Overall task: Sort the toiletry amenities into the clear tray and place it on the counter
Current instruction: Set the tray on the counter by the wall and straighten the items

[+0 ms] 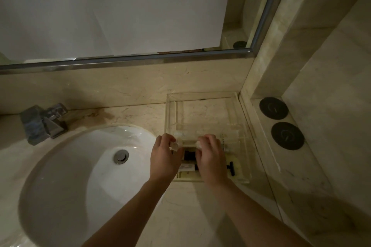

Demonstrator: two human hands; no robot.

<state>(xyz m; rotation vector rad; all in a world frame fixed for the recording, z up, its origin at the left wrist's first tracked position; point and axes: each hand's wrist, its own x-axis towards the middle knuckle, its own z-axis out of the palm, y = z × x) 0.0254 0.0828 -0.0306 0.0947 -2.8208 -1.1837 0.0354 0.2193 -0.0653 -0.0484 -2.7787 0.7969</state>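
Both hands meet over the near part of the tray. The left hand (163, 156) pinches the crinkled left end of a small pale packet wrapped in clear film (189, 143), and the right hand (210, 154) has its fingers curled over the packet's right end. The packet spans the gap between them, level and crosswise. Gripping it at both ends looks like a way to keep it square to the tray walls while it is lowered into place; I judge this to be the placing step, not yet finished.

Directly under the packet, at about six o'clock from it, lie other amenities: a dark, blocky item (189, 155), a white tube with printed lettering (187, 167) and a cream sachet or box (185, 175). At four o'clock from the right hand lies a black-headed razor (230, 167), and at two o'clock a thin, clear-wrapped item (225, 142) that is too blurred to name.

All of these lie within the clear acrylic tray with low walls (170, 110), which sits on the beige marble counter (130, 114) against the back wall; its far half, at twelve o'clock from the hands, holds nothing.

At nine o'clock is the white oval sink basin (80, 166), with a chrome faucet (44, 122) at ten. At three o'clock two black round discs (274, 108) sit on the side ledge.
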